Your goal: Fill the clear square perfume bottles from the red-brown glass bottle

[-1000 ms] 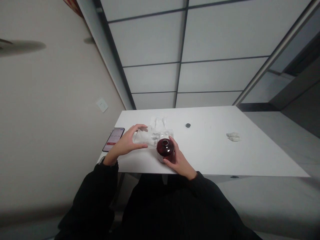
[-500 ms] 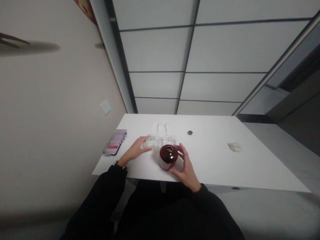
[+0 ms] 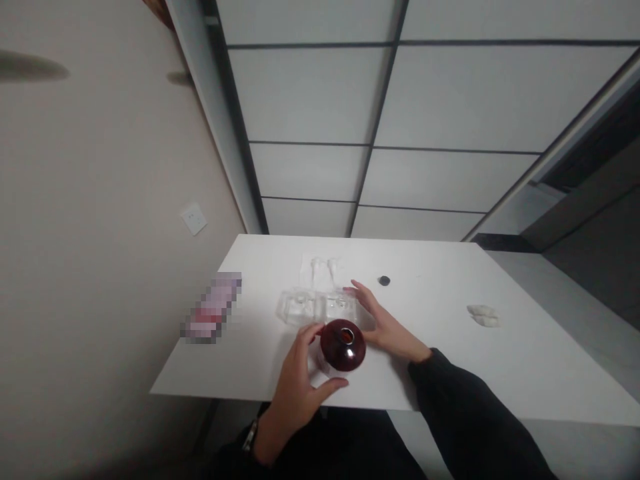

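Note:
A dark brown-red glass bottle (image 3: 343,347) with an uncapped round mouth and a pale label stands near the table's front edge. My left hand (image 3: 300,377) is curved round its left side, with the thumb in front. Just behind the bottle lies a clear plastic tray (image 3: 320,308) with two compartments. My right hand (image 3: 383,327) reaches to the tray's right end, fingers apart and stretched out, its thumb close behind the bottle. Whether those fingertips touch the tray is hard to make out.
A small dark round disc (image 3: 384,281), perhaps a cap, lies behind my right hand. Two clear droppers or similar thin pieces (image 3: 325,270) lie beyond the tray. Crumpled white tissue (image 3: 483,315) is at the right, a blurred-out phone (image 3: 213,310) at the left. Cabinet doors (image 3: 310,170) stand behind the white table (image 3: 430,380).
My left hand has left the tray's left side and come round the bottle. My right hand has let go of the bottle and moved to the tray's right end. The view has shifted slightly.

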Demonstrator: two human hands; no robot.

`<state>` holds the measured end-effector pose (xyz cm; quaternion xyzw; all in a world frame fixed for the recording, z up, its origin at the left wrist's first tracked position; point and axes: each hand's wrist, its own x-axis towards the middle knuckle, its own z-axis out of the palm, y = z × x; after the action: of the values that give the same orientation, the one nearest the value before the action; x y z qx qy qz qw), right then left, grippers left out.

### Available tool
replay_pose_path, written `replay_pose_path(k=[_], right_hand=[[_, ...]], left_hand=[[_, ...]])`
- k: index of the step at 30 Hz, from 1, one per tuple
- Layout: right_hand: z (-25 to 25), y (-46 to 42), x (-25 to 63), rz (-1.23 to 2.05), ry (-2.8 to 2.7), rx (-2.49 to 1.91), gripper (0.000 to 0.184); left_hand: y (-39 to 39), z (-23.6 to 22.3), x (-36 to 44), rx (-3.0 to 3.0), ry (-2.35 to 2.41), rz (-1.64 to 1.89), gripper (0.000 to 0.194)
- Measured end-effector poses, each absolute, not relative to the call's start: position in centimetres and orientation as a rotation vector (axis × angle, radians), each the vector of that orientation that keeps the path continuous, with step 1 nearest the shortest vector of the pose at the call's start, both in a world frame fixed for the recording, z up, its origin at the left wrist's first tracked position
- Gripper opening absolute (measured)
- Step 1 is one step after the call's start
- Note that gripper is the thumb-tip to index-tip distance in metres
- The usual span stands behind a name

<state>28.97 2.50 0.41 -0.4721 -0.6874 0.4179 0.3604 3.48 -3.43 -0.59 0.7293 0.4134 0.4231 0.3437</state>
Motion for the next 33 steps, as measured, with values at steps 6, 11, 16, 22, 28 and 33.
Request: replay_pose_path(k=[6,11,16,22,28,33], right_hand=[[0.1,2.5,28.6,1.058,-1.616,-1.304,0.07],[1.8,-0.5,31.3,0.894,-1.53,-1.246,0.066],[5.5,-3.4,32.3,0.745,-1.544,-1.128,0.08],[8.1,-5.1,31.3,0.682,-1.53,-0.996,0.076],[9.0,-6.0,31.1,0.542,-1.643,-1.049,0.078],[10.0,-6.1,31.6,0.472,-1.78,-1.147,0.077]], left_hand=[[-2.7,-0.4,4.1,1.746,1.092,0.839,0.083],[-2.1,0.5,4.0,1.688,1.021,0.754,0.078],[-1.6,0.5,3.8,1.717,0.979,0.74,0.076],[-1.4,0.7,3.8,1.782,0.943,0.737,0.081],[-1.5,0.7,3.9,1.77,0.952,0.743,0.075],[-1.4,0.8,4.0,1.773,0.946,0.744,0.073]])
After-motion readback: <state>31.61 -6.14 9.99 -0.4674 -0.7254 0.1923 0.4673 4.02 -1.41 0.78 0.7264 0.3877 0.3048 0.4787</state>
